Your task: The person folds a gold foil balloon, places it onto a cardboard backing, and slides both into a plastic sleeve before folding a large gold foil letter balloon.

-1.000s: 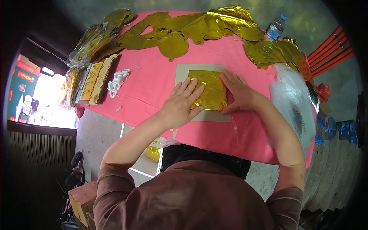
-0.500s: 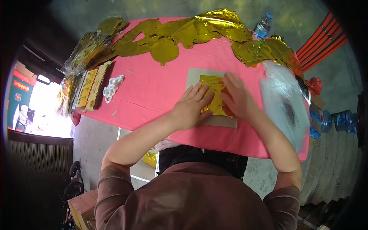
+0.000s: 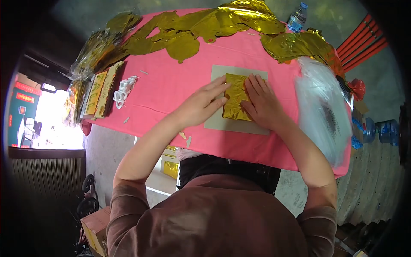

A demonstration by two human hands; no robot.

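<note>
A gold foil balloon (image 3: 234, 105), folded into a flat, wrinkled rectangle, lies on a grey card (image 3: 218, 123) on the pink-covered table. My left hand (image 3: 203, 103) rests with fingers stretched out along the left edge of the folded foil, fingertips at its upper left. On the other side my right hand (image 3: 263, 103) lies flat over the right part of the foil, its fingers spread and pointing away from me. The foil's right edge is partly hidden under that hand.
Flat gold foil balloons (image 3: 184, 47) spread along the table's far edge, near a water bottle (image 3: 297, 18). Clear plastic bags (image 3: 319, 111) lie at the right. At the left are white ribbon loops (image 3: 124, 91), printed packets (image 3: 99, 94) and wrapped foil pieces (image 3: 96, 51).
My left hand has slid left off the foil's middle to its edge. My right hand has settled flat on the foil's right side, which looks smoother now. The camera view has shifted slightly.
</note>
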